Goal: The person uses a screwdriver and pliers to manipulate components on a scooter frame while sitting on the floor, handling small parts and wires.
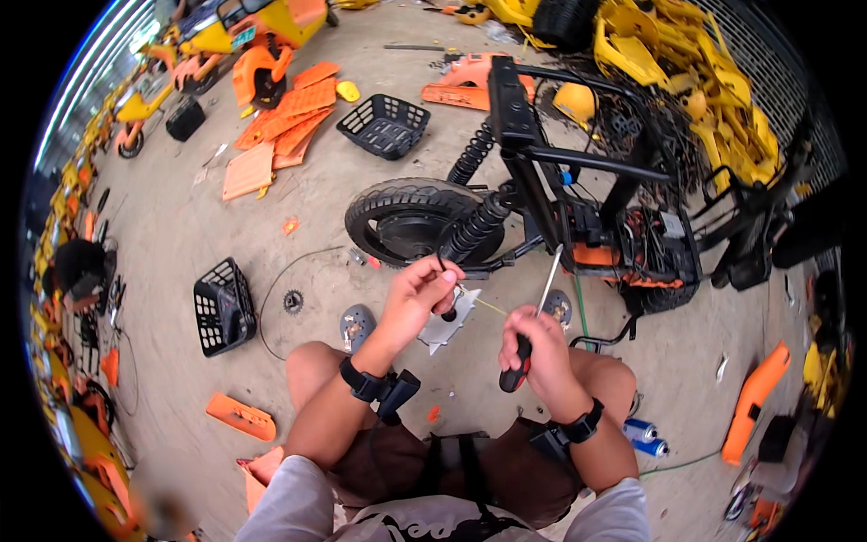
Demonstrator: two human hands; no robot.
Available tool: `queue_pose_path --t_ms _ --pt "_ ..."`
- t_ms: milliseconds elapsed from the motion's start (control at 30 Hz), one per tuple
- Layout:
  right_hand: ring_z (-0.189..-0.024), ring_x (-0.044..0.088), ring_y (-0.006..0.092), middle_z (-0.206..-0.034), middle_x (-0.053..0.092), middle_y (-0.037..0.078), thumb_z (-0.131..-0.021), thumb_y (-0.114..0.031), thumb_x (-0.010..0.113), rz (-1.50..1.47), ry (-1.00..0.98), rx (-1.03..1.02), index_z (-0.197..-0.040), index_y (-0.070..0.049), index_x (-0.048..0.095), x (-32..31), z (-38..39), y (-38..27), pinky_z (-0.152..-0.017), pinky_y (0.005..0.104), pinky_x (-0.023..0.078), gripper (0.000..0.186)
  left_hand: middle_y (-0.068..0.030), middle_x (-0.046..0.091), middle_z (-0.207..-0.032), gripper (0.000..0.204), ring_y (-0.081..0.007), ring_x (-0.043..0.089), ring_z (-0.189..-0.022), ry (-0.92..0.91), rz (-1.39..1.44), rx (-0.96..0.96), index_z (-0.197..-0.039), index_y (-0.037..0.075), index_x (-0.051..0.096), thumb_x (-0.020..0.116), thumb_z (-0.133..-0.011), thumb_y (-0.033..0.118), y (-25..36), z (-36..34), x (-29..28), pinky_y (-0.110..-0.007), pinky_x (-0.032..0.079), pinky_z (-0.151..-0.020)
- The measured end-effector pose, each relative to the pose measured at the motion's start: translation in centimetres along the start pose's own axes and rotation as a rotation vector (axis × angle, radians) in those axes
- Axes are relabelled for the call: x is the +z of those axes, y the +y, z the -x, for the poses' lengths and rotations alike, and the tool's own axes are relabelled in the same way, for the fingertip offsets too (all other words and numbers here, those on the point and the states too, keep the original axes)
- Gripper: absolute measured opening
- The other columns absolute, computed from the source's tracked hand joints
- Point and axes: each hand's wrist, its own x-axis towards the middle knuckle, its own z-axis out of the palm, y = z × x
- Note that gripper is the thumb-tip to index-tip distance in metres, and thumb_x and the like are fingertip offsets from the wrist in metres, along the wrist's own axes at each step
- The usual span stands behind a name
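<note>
My left hand (424, 294) pinches a thin dark wire or cable at the lower end of the black shock absorber (470, 226). A silver metal plate (450, 325) with a small black part shows just below it; whether I hold that too, I cannot tell. My right hand (533, 348) is closed round a red-and-black screwdriver (515, 370), its long shaft pointing up toward the black vehicle frame (587, 158). A thin yellow wire (490, 305) runs between my hands. The rear wheel (379, 217) lies behind them.
Black baskets (379, 122) (219, 339), orange panels (280, 108), a small sprocket (293, 302) and spray cans (646, 434) lie on the concrete floor (181, 217). Yellow body parts (713, 108) are piled at the right. A person (77, 275) in dark clothing is at the far left.
</note>
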Motion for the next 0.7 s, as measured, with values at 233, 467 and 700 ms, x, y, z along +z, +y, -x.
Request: queue_pose_path --t_ms 233,467,700 --pt "-0.052 0.049 0.0111 -0.092 0.059 0.005 -0.089 -0.021 0.063 -0.068 0.345 0.107 -0.113 -0.002 0.059 -2.7 -1.5 1.9 -0.050 0.0296 0.047 0.031 -0.0062 0.047 -0.071 0.016 -0.0147 0.045 -0.061 -0.105 0.222 0.072 -0.097 -0.003 0.055 0.053 -0.096 0.013 3.6 1.9 0.3 -0.028 0.036 -0.055" --pt "-0.049 0.046 0.0088 -0.075 0.057 0.002 -0.086 -0.032 0.071 -0.021 0.131 0.369 -0.099 -0.004 0.057 0.2 -2.6 4.4 -0.051 0.0280 0.043 0.034 -0.0125 0.055 -0.077 0.012 -0.0215 0.054 -0.067 -0.334 0.396 0.053 -0.096 -0.003 0.055 0.051 -0.096 0.009 3.6 2.5 1.0 -0.034 0.044 -0.058" --pt "-0.048 0.048 0.0087 -0.062 0.051 0.000 -0.086 -0.033 0.071 0.026 0.215 0.213 -0.093 -0.004 0.058 0.6 -2.3 3.3 -0.049 0.0266 0.044 0.032 -0.0223 0.054 -0.123 0.058 -0.0243 0.057 -0.104 0.407 0.076 0.073 -0.144 0.003 0.028 0.056 -0.093 0.009 3.6 1.6 -1.1 -0.033 0.045 -0.089"
